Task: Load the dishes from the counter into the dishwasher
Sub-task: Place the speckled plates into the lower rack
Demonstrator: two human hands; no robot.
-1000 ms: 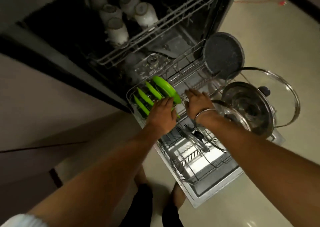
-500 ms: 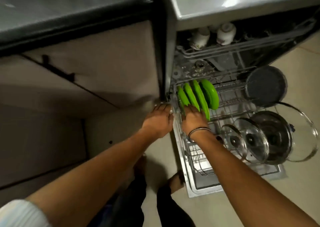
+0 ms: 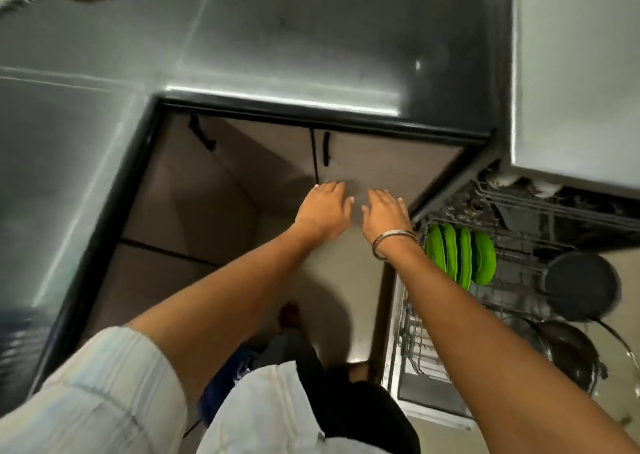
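Both grips released: left hand [image 3: 323, 211] and right hand [image 3: 386, 216] side by side, fingers extended, holding nothing, in front of cabinet doors [image 3: 381, 166]. Beyond and above them, dark surface [image 3: 277, 38]. To the right, open dishwasher's lower rack [image 3: 512, 280] with four green plates [image 3: 460, 258] upright, dark pan [image 3: 581, 285] further right.

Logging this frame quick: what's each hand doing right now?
Left hand: open, fingers out, holding nothing.
Right hand: open, fingers out, holding nothing.
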